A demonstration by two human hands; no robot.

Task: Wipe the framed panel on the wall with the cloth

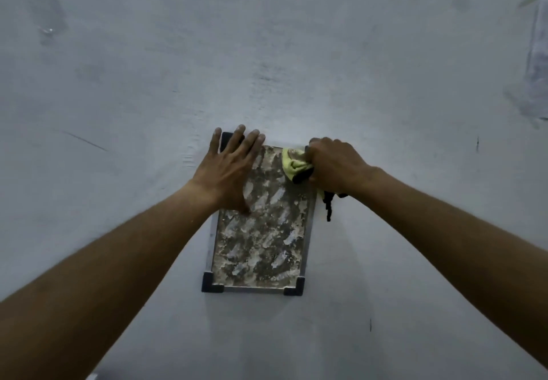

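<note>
Both forearms entered from the near edge, L and R, converging on the framed panel point(261, 240) mounted on the wall point(267, 53). Panel's near end showed black corner caps point(211, 283) at L and R, with a surface mottled grey-brown with pale smears. Left hand point(229, 169) lay flat on the panel's far-L part, fingers straight and spread, tips reaching past the far-L corner cap onto the wall. Right hand point(335, 166) was at the far-R corner, fingers curled tight round a bunched yellow-green cloth point(293, 161) pressed against the panel face. A dark end of the cloth hung below the R wrist, beside the frame. Hands were apart, with bare panel between. Wall beyond was pale and scuffed.
</note>
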